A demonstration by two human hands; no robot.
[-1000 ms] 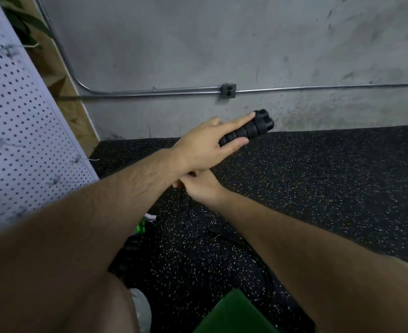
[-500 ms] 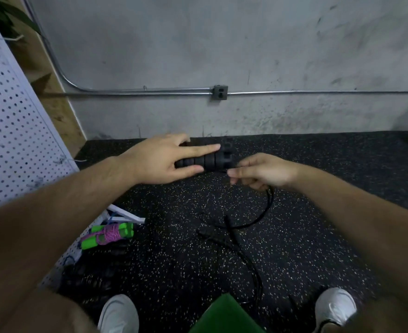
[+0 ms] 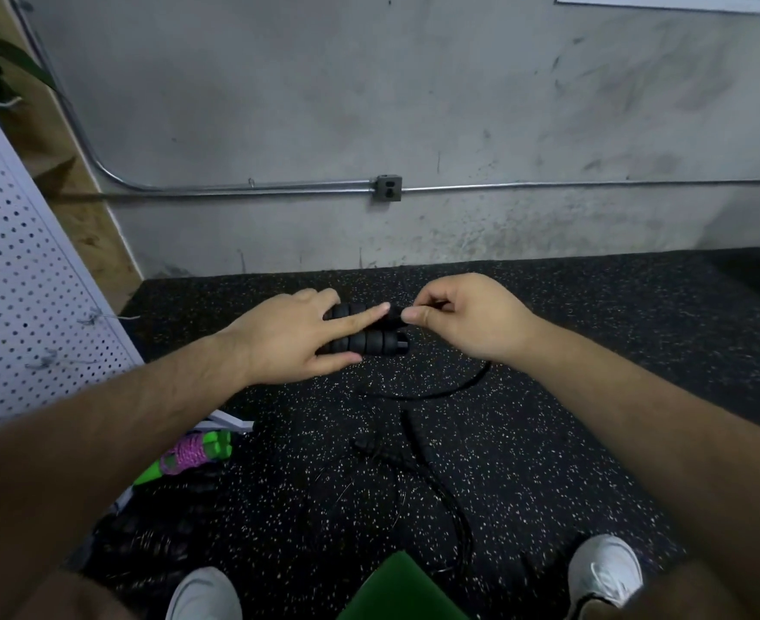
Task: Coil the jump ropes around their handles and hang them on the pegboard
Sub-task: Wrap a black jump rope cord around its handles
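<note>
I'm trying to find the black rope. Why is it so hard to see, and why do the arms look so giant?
Head view: the black rope blends into the dark speckled floor under soft, dim light with no glare; the wide lens swells the arms near the bottom edge; the lower-left corner is smeared.

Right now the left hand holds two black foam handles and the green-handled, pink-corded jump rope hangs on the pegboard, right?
No. The head view shows the green-handled, pink-corded jump rope lying on the speckled floor, not on the white pegboard.
</note>
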